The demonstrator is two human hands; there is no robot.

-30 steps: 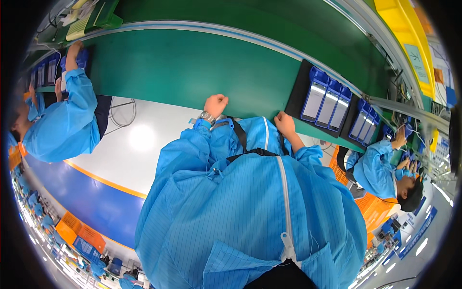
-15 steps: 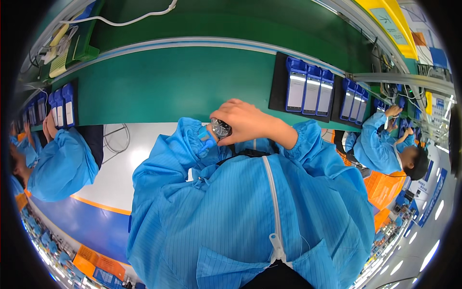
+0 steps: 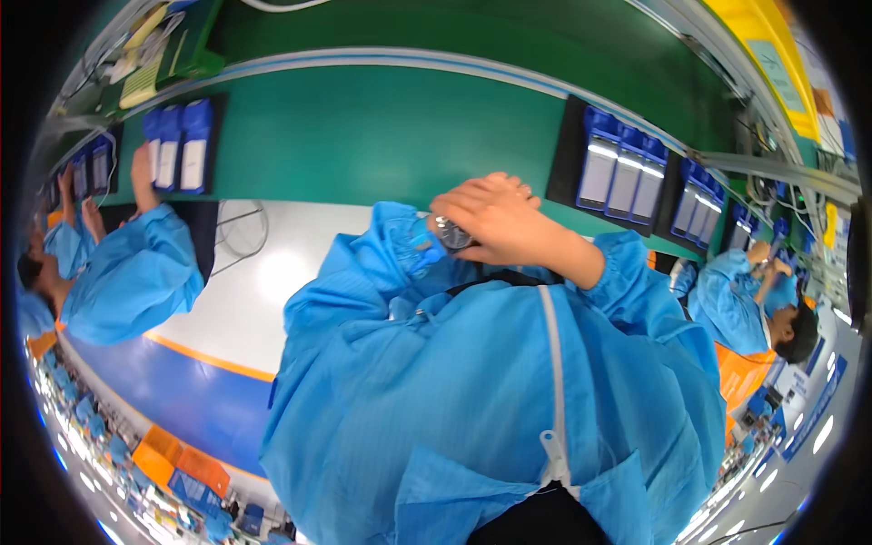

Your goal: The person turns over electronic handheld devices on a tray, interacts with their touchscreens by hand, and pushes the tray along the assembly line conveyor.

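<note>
My two hands are together at the near edge of the green bench. Over the back of my left hand (image 3: 516,186) lies my right hand (image 3: 504,229), its fingers closed round it. Only a few fingers of the left hand show past it, one with a ring; the rest is covered. A dark-faced wristwatch (image 3: 452,233) sits on my left wrist, partly under the right fingers. Beside it, at the blue sleeve cuff, is a light-blue wrist strap (image 3: 427,252). I see no tool or part in either hand.
Blue-framed phone-like devices (image 3: 622,168) stand in a row on a black mat to the right; similar ones (image 3: 193,145) are at the left. Co-workers in blue smocks sit on both sides, one person (image 3: 136,272) with hands near the left devices. A metal rail (image 3: 363,57) runs behind.
My right hand has slid from the left wrist and watch onto the back of the left hand, uncovering some left fingers. The whole view has shifted. The left co-worker's hand has moved.
</note>
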